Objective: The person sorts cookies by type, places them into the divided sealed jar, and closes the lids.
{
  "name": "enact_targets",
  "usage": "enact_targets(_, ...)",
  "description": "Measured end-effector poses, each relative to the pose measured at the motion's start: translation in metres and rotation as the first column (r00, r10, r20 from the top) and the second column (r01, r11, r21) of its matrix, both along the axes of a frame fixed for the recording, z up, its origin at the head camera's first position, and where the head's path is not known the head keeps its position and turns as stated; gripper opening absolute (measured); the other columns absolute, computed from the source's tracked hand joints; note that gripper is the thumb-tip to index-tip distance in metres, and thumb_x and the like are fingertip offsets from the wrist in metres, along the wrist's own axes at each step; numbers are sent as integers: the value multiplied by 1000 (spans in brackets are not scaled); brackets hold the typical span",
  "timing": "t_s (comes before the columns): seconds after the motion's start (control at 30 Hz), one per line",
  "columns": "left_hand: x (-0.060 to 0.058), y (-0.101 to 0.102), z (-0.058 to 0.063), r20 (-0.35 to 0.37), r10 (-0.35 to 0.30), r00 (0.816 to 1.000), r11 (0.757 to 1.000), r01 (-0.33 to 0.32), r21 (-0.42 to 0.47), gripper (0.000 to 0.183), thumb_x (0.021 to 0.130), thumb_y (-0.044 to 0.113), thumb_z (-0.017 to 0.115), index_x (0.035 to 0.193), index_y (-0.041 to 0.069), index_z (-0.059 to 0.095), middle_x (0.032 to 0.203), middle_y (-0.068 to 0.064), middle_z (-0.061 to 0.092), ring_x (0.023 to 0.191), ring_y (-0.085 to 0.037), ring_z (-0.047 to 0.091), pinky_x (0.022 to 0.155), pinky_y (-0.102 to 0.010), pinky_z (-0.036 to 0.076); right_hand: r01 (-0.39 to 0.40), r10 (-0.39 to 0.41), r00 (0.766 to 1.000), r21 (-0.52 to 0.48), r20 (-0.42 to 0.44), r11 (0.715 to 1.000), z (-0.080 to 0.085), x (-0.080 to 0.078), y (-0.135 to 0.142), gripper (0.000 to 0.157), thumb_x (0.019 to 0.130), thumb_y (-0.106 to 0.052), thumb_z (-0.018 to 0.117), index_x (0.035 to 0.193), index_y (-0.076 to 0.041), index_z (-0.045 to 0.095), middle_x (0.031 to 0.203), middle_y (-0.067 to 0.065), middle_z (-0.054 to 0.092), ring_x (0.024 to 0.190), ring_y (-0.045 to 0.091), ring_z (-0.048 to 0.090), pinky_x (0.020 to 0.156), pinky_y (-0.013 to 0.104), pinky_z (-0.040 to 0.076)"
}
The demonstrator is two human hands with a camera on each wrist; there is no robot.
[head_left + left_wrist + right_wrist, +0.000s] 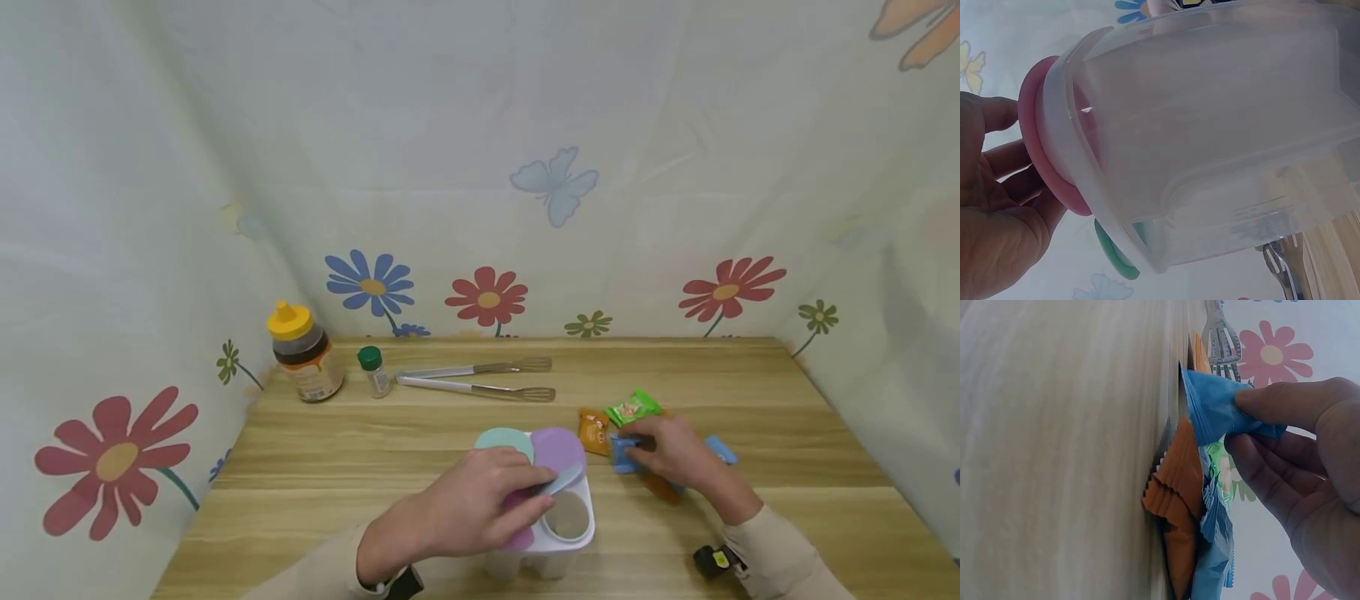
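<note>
My left hand is over a white box with colored round lids. Between thumb and fingers it pinches a pale blue lid, tilted up beside an uncovered round opening. The teal lid, purple lid and pink lid sit on the box, whose clear lower part fills the left wrist view. To the right, my right hand pinches a blue-wrapped candy between thumb and fingers. Below it lie an orange-brown candy and another blue candy.
Just beyond my right hand are an orange candy and a green candy. Metal tongs with slotted ends lie farther back. A green-capped shaker and a yellow-topped bottle stand at the back left.
</note>
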State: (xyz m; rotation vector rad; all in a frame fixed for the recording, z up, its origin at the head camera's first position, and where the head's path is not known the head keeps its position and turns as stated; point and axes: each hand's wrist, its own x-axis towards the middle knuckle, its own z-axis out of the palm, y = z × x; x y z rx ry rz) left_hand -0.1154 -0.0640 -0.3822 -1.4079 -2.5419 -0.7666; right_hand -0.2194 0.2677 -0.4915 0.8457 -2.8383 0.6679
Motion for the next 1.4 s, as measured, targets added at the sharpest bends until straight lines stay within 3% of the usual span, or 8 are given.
enact_targets(0.33, 1, 0, -2, -50, 12, 999, 999, -9, 48, 30, 100, 31, 53, 114, 11, 71, 96, 5, 70, 86, 2, 59, 77, -7, 47, 12, -13, 1000, -31, -28, 999, 4, 4, -3, 17, 81, -11, 78, 97, -12, 74, 93, -2, 73, 83, 12, 67, 68, 25, 58)
enact_targets(0.73, 0, 0, -4, 44, -40, 998, 985, 32, 172, 28, 97, 23, 60, 120, 9, 65, 104, 1, 68, 94, -2, 63, 83, -8, 50, -40, 28, 996, -144, -81, 989, 7, 7, -3, 20, 79, -7, 79, 97, -9, 71, 91, 1, 72, 77, 10, 68, 65, 21, 59)
enact_targets(1.03, 0, -1, -8, 49, -48, 998, 969, 34, 246, 30, 94, 15, 64, 122, 5, 63, 101, 0, 68, 91, -1, 64, 79, -9, 52, -111, 84, 990, -250, -116, 962, 21, 13, -8, 25, 78, 2, 77, 99, -10, 70, 93, 0, 71, 78, 9, 68, 65, 21, 59)
enact_targets(1.4, 1, -1, -9, 59, -59, 996, 958, 40, 286, 32, 93, 13, 65, 124, 7, 61, 103, 0, 67, 91, -1, 64, 79, -10, 53, -146, 94, 973, -247, -212, 958, 41, 25, -16, 25, 76, -2, 79, 97, -12, 71, 91, -4, 70, 75, 1, 64, 63, 24, 59)
